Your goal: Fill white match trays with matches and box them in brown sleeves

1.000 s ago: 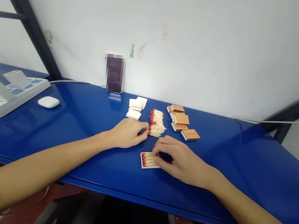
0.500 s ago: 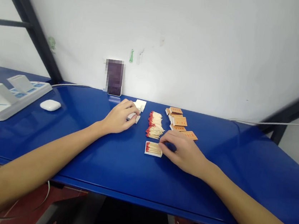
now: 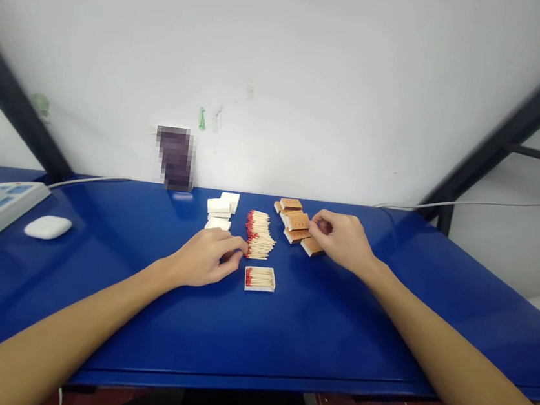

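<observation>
Left hand (image 3: 210, 257) at the near left edge of the loose match pile (image 3: 260, 235), thumb and forefinger close together by the red heads; can't tell if they pinch a match. Right hand (image 3: 344, 240) at the right side of the orange-brown matchboxes (image 3: 298, 221), thumb and forefinger curled in beside them; contact or hold on one can't be told. Open matchbox tray (image 3: 260, 289) lies flat on the blue desk (image 3: 283, 340), near side of the pile, between the hands and touched by neither, with matches inside, heads left. Main risk: tray has no cover, so a bump from the left wrist or fingers would likely tip or scatter its matches. Pile is loose, nearer sticks askew, so a finger catching the heads could fan or roll them across. Matchboxes overlap; a careless push on one could slide its neighbours, and a hard squeeze would probably crush thin card. White matchbox trays (image 3: 219, 212) just beyond the left hand could shift if the knuckles brush them.
</observation>
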A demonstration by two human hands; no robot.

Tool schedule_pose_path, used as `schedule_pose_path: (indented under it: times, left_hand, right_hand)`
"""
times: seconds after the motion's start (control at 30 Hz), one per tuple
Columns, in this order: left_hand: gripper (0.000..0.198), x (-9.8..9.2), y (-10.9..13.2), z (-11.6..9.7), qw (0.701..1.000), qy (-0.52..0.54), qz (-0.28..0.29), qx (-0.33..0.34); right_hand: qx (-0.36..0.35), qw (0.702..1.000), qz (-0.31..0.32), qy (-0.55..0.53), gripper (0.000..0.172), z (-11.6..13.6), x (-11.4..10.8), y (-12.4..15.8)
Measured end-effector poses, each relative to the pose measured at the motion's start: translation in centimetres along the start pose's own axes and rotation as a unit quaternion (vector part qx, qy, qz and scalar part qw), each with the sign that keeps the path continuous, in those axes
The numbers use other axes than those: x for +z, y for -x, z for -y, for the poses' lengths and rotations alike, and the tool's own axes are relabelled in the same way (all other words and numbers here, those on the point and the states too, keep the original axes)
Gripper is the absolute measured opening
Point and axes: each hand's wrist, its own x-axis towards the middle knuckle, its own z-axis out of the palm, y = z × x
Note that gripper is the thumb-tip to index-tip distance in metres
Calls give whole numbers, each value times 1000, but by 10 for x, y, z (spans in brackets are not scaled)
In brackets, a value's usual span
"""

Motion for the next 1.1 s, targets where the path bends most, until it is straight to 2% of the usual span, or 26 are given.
schedule_pose_path:
  times: [0.2, 0.33, 0.43, 0.6, 0.73, 0.9, 1.1]
  left_hand:
    - [20, -1, 1, 0, 1000, 9, 16, -1]
    - [20, -1, 2, 2, 999, 17, 36, -16]
    - [20, -2, 2, 5, 999, 10, 34, -24]
    - [23, -4, -2, -1, 999, 2, 21, -44]
    - [25, -2, -2, -10, 999, -18, 31, -41]
    - [28, 1, 4, -8, 995, -23, 51, -78]
    - [30, 2, 5, -6, 994, -32, 49, -93]
  right_hand:
    - [58, 997, -39, 22, 28, -15, -6, -10]
    - [87, 996, -13, 32, 26, -25, -6, -13]
    - [105, 993, 24, 37, 22, -29, -6, -14]
    - [107, 984, 140, 24, 18, -33, -5, -12]
    - [87, 973, 213, -14, 26, -37, -10, -10]
    - [52, 958, 275, -65, 46, -43, -21, -7]
    - [25, 944, 313, -97, 49, -51, -25, -7]
